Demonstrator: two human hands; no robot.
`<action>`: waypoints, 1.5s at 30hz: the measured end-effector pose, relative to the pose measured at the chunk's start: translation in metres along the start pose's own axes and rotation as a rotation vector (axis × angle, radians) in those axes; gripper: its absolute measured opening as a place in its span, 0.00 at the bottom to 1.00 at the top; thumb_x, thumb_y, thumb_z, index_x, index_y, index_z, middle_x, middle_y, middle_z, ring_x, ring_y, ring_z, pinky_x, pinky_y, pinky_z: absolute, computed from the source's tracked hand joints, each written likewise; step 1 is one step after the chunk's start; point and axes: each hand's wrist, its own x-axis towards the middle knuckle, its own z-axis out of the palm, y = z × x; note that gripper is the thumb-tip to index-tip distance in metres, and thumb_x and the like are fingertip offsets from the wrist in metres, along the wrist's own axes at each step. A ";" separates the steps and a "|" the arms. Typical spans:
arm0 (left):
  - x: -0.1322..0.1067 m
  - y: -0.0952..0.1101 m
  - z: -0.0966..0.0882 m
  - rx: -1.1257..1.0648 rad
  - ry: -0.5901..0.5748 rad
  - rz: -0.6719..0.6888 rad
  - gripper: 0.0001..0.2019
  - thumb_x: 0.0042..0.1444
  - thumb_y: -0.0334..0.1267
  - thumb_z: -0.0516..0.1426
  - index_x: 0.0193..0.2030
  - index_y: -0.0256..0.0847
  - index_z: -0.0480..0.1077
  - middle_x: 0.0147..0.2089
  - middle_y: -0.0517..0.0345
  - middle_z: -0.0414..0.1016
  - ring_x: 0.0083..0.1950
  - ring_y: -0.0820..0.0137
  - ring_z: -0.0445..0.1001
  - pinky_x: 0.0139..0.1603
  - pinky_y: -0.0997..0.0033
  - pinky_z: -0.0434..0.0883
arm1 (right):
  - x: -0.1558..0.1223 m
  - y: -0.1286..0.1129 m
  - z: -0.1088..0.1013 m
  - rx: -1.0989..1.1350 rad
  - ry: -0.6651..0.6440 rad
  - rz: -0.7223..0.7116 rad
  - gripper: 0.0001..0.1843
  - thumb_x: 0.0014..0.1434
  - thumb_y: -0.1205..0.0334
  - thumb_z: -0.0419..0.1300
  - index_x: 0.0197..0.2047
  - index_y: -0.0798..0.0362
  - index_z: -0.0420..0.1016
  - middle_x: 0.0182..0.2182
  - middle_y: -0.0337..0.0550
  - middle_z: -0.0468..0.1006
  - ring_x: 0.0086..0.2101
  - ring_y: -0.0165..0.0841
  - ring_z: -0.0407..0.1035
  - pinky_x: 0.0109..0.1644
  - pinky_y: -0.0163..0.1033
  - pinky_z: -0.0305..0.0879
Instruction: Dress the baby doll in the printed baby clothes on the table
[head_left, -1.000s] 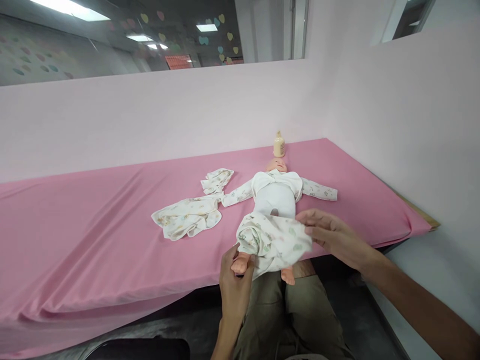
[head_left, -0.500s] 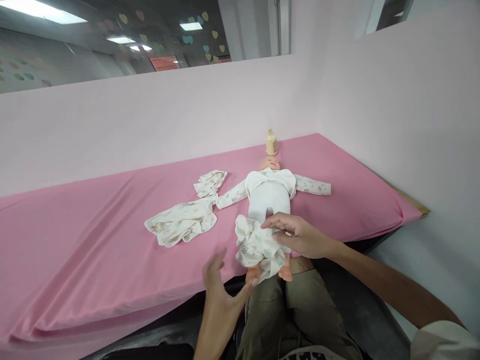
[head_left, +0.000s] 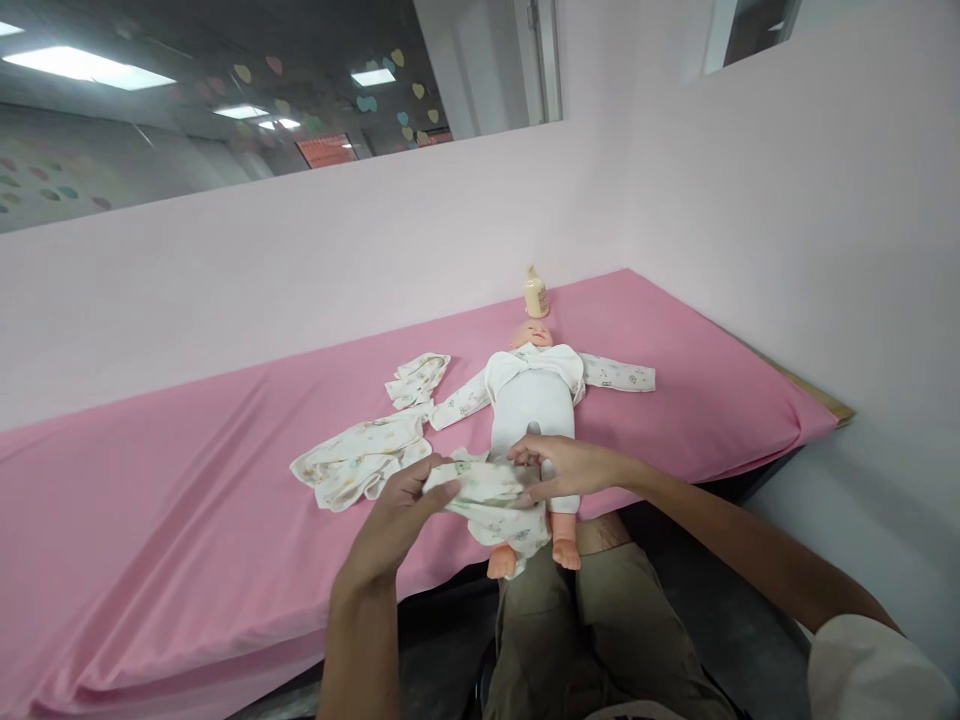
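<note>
A baby doll (head_left: 534, 405) lies on its back, head away from me, in a patterned long-sleeved top pushed up over its white body. Its feet point toward my lap. Over its legs, a crumpled white patterned baby garment (head_left: 487, 500) is stretched between my hands. My left hand (head_left: 409, 500) pinches the garment's left end between thumb and fingers. My right hand (head_left: 559, 467) is closed on the garment's right side, above the doll's leg. Which part of the garment each hand holds is unclear.
Another patterned baby garment (head_left: 364, 455) lies spread left of the doll, with a smaller patterned cloth (head_left: 418, 380) behind it. A cream pump bottle (head_left: 535, 295) stands past the doll's head, near the wall. The pink-covered table (head_left: 210, 480) ends at my knees.
My left hand has come up from in front of the doll's foot and taken hold of the garment, which is now pulled out to the left. The right hand stays at its other side.
</note>
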 end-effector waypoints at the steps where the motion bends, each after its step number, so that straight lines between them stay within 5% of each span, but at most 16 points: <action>1: 0.002 -0.003 -0.004 -0.112 0.034 -0.023 0.10 0.46 0.42 0.65 0.28 0.39 0.72 0.27 0.60 0.70 0.31 0.72 0.68 0.32 0.74 0.68 | 0.002 0.007 0.001 -0.101 0.012 0.008 0.28 0.52 0.53 0.66 0.54 0.54 0.68 0.48 0.48 0.71 0.51 0.41 0.65 0.54 0.46 0.63; 6: 0.009 -0.014 -0.010 -0.534 0.147 -0.125 0.10 0.40 0.36 0.66 0.25 0.37 0.70 0.24 0.62 0.67 0.27 0.75 0.65 0.27 0.77 0.67 | 0.001 0.026 0.018 -0.507 0.071 -0.041 0.17 0.49 0.58 0.67 0.40 0.58 0.73 0.41 0.49 0.71 0.50 0.43 0.62 0.57 0.48 0.59; 11: 0.011 -0.023 -0.008 -0.666 0.265 -0.162 0.08 0.39 0.31 0.64 0.30 0.36 0.73 0.28 0.60 0.72 0.29 0.73 0.71 0.28 0.76 0.70 | -0.008 0.031 0.047 -0.623 0.038 -0.134 0.13 0.52 0.55 0.65 0.39 0.54 0.76 0.47 0.48 0.73 0.59 0.48 0.53 0.68 0.55 0.39; 15: 0.012 -0.024 -0.010 -0.706 0.297 -0.190 0.07 0.40 0.30 0.63 0.30 0.34 0.73 0.27 0.61 0.73 0.28 0.73 0.71 0.26 0.77 0.71 | -0.005 0.028 0.054 -0.618 0.112 -0.155 0.05 0.57 0.69 0.57 0.35 0.54 0.74 0.39 0.47 0.76 0.50 0.41 0.64 0.67 0.52 0.41; 19: 0.016 -0.023 -0.015 -0.754 0.391 -0.193 0.09 0.40 0.28 0.63 0.32 0.34 0.73 0.30 0.60 0.75 0.30 0.73 0.73 0.27 0.77 0.72 | -0.009 0.013 0.039 -0.414 0.255 -0.079 0.07 0.56 0.72 0.52 0.29 0.54 0.67 0.29 0.42 0.72 0.36 0.34 0.66 0.52 0.43 0.60; 23: 0.023 -0.023 -0.015 -0.808 0.406 -0.172 0.07 0.43 0.28 0.61 0.32 0.34 0.74 0.31 0.58 0.76 0.31 0.71 0.74 0.28 0.77 0.73 | -0.022 -0.007 0.021 -0.127 0.320 0.079 0.05 0.59 0.67 0.52 0.35 0.54 0.69 0.26 0.37 0.71 0.29 0.29 0.63 0.33 0.35 0.58; 31: 0.023 -0.032 -0.013 -0.703 0.255 -0.265 0.08 0.41 0.31 0.65 0.30 0.33 0.74 0.27 0.59 0.73 0.27 0.72 0.71 0.25 0.75 0.70 | -0.042 -0.015 0.018 -0.184 0.296 0.053 0.11 0.64 0.62 0.51 0.40 0.54 0.74 0.35 0.41 0.76 0.35 0.31 0.67 0.37 0.35 0.56; 34: 0.024 -0.032 -0.013 -0.634 0.196 -0.262 0.10 0.40 0.35 0.67 0.29 0.34 0.73 0.27 0.59 0.73 0.28 0.72 0.71 0.27 0.75 0.69 | -0.052 -0.016 0.016 -0.086 0.263 0.182 0.11 0.63 0.60 0.51 0.38 0.54 0.73 0.30 0.39 0.73 0.29 0.29 0.64 0.32 0.34 0.54; 37: 0.027 -0.029 -0.013 -0.503 0.124 -0.260 0.12 0.41 0.39 0.67 0.29 0.36 0.72 0.26 0.61 0.71 0.26 0.74 0.68 0.26 0.76 0.66 | -0.067 -0.022 0.007 0.104 0.083 0.351 0.14 0.59 0.54 0.57 0.43 0.55 0.73 0.26 0.36 0.69 0.26 0.27 0.60 0.28 0.33 0.52; 41: 0.031 -0.019 -0.015 -0.120 -0.183 -0.330 0.11 0.44 0.41 0.65 0.27 0.36 0.70 0.21 0.64 0.63 0.21 0.79 0.57 0.22 0.78 0.53 | -0.086 -0.031 -0.006 0.185 -0.116 0.443 0.22 0.53 0.50 0.63 0.48 0.54 0.71 0.31 0.37 0.71 0.30 0.28 0.63 0.30 0.32 0.54; 45: 0.034 -0.003 -0.019 0.218 -0.419 -0.253 0.10 0.47 0.41 0.63 0.23 0.37 0.70 0.21 0.64 0.57 0.23 0.78 0.51 0.24 0.75 0.47 | -0.096 -0.031 -0.004 -0.100 -0.125 0.456 0.11 0.54 0.54 0.60 0.32 0.53 0.67 0.27 0.35 0.66 0.26 0.27 0.57 0.26 0.34 0.48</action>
